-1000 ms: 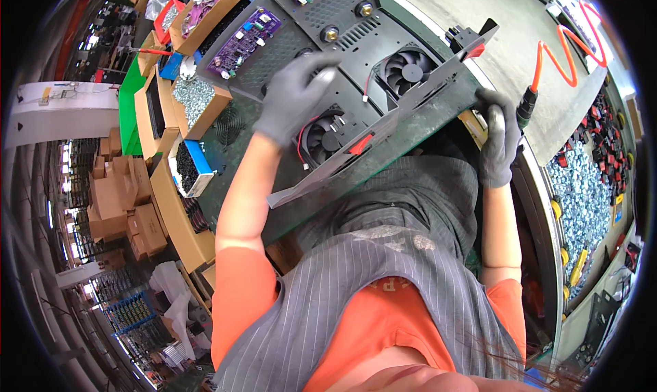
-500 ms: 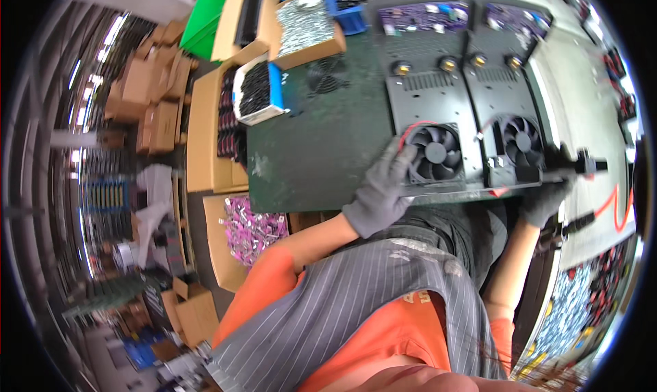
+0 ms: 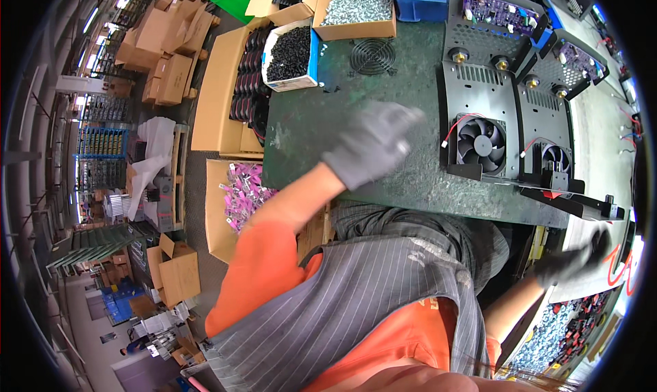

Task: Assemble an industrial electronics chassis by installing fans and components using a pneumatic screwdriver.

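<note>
Two gloved hands: left hand (image 3: 373, 142) blurred, fingers spread and empty above the green workbench (image 3: 308, 128), near a fan-fitted black chassis panel (image 3: 480, 125); right hand (image 3: 571, 263) blurred, grip indiscernible.

1. Both hands had grey knit work gloves on; the left grip (image 3: 373, 146) looked a bit blurred, and the right grip (image 3: 571, 265) was darker and blurry too.
2. Short orange sleeves, forearms bare.
3. Over the orange shirt was a grey apron with thin pale pinstripes.
4. Dark grey trousers underneath.
</note>
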`<act>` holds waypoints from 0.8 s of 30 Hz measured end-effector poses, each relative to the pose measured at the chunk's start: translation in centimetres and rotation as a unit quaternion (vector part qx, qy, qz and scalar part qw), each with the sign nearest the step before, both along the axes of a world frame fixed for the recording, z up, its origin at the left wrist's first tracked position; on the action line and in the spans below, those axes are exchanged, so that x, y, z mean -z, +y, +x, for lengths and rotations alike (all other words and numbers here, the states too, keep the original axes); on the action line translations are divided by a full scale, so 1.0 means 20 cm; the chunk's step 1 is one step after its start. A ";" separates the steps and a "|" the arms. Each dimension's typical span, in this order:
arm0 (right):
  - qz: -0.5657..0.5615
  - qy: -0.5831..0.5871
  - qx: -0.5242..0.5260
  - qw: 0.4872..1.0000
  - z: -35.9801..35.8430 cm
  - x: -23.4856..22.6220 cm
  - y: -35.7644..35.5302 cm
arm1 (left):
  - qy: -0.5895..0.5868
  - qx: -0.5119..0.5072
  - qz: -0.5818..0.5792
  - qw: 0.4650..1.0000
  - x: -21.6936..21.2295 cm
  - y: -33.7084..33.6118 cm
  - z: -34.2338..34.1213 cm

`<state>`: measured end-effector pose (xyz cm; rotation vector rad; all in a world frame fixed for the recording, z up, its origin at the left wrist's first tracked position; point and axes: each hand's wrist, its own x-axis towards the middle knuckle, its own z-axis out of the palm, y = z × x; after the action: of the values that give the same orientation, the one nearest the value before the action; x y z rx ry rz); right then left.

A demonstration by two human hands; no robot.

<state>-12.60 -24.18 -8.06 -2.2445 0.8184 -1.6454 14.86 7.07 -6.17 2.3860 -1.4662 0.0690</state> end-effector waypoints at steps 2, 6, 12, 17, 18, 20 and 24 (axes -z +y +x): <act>-0.167 -0.180 -0.007 0.969 -0.07 -0.15 0.10 | -0.050 -0.095 0.009 0.994 -0.03 0.15 0.17; -0.055 -0.250 0.023 0.967 -0.73 0.03 -0.36 | -0.047 -0.206 0.042 0.977 -0.01 0.39 0.40; 0.587 -0.160 -0.038 0.793 -0.47 0.17 -0.09 | -0.065 -0.200 0.048 0.976 0.04 0.32 0.40; 0.473 0.125 -0.299 0.819 -0.71 0.16 -0.01 | -0.074 -0.188 0.106 0.974 0.09 0.27 0.44; 0.643 0.129 -0.223 0.721 -0.75 0.09 -0.06 | -0.085 -0.181 0.119 0.973 0.09 0.26 0.45; 0.578 0.293 -0.247 0.721 -0.59 -0.08 0.04 | -0.110 -0.172 0.125 0.971 0.09 0.24 0.45; 0.459 0.506 -0.124 0.720 -0.63 -0.13 0.18 | -0.069 -0.188 0.076 0.977 0.08 0.21 0.47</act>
<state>-25.22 -20.49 -5.37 -2.1009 1.0931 0.3269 24.25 11.27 -7.82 2.8072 -1.0868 0.2261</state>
